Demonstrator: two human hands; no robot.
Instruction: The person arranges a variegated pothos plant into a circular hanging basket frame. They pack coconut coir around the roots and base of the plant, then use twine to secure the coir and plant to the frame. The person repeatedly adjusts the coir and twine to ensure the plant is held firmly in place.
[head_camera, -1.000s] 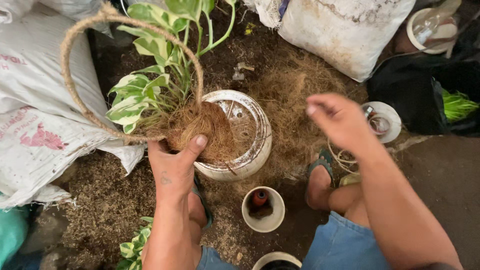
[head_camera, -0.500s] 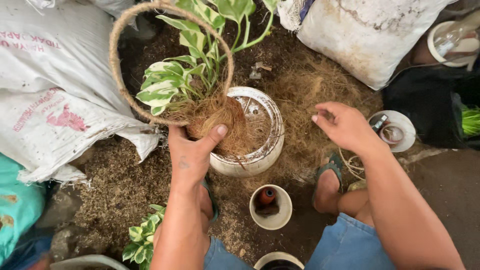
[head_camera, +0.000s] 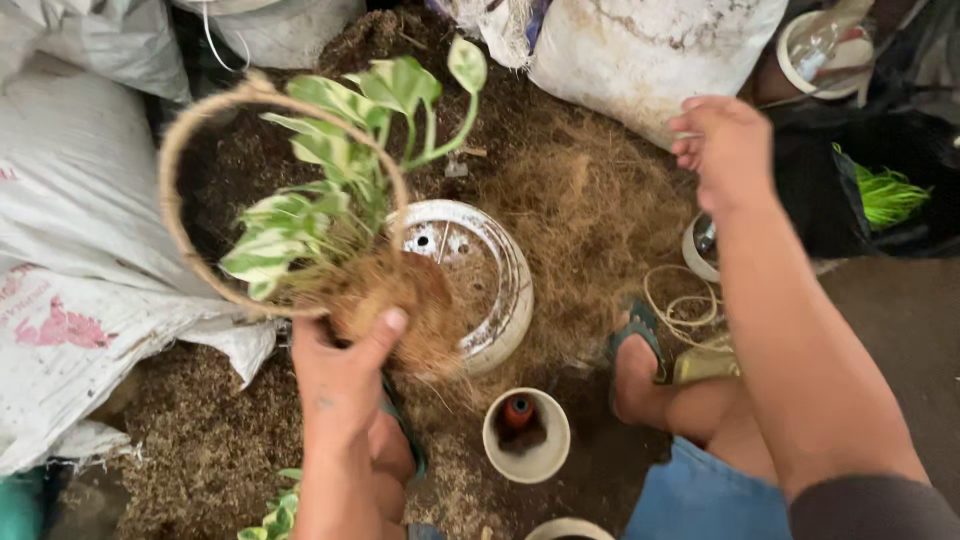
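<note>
Dirt floor (head_camera: 200, 460) strewn with brown coconut fibre (head_camera: 590, 210), white sacks (head_camera: 80, 270) lying along the left. The left hand (head_camera: 340, 375) has its fingers closed around the fibre-wrapped root ball (head_camera: 400, 305) of a variegated plant (head_camera: 330, 200), which is held over the rim of a white pot (head_camera: 495, 290); a rope loop (head_camera: 190, 190) arches beside the leaves. The right hand (head_camera: 725, 145) hovers empty above the fibre, fingers loosely curled. A small white cup (head_camera: 527, 437) sits near the sandalled foot (head_camera: 640, 350)
</note>
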